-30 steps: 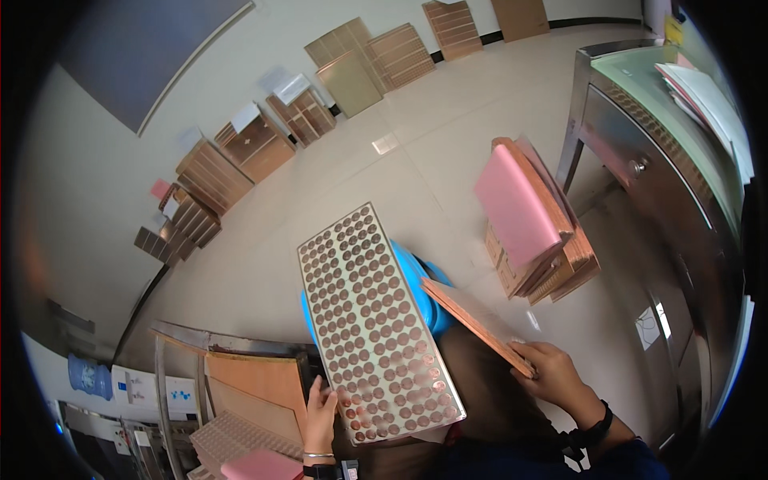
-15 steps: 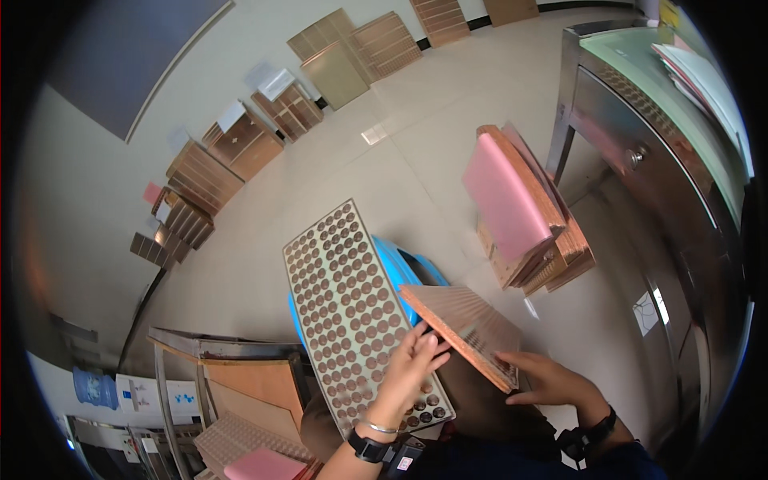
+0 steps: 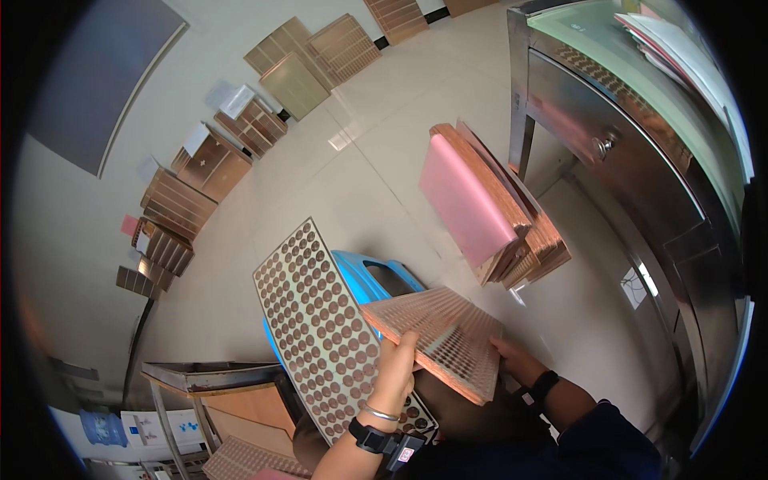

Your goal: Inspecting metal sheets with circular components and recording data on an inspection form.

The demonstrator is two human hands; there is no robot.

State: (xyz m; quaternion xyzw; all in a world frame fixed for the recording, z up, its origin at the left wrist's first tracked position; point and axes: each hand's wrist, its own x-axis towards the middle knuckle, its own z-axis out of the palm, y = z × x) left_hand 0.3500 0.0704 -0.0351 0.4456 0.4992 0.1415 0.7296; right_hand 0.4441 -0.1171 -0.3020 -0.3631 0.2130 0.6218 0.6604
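Observation:
Both my hands hold a stack of thin copper-coloured panels (image 3: pixel 456 324), tilted over my lap. Its top sheet carries rows of small marks, and its layered copper edge faces me. My left hand (image 3: pixel 398 368) is closed on the near edge, thumb on top and fingers underneath. At the right end my right hand (image 3: pixel 518 362) grips the edge, its fingers partly hidden by the panels. Left of the stack, a pale green panel with rows of dark copper circles (image 3: pixel 316 308) lies on a blue plastic stool (image 3: pixel 372 272); the stack overlaps its right edge.
A bundle of copper panels with a pink sheet (image 3: pixel 468 200) stands on the floor ahead right. Beside it is a metal desk with a drawer (image 3: pixel 616 136). More panels (image 3: pixel 232 156) lean along the far wall. A metal-framed rack (image 3: pixel 212 380) stands at the lower left.
The stack has tipped so more of its top face shows. My left hand has closed round its near edge, and my right hand has moved up its right end. The view has shifted right.

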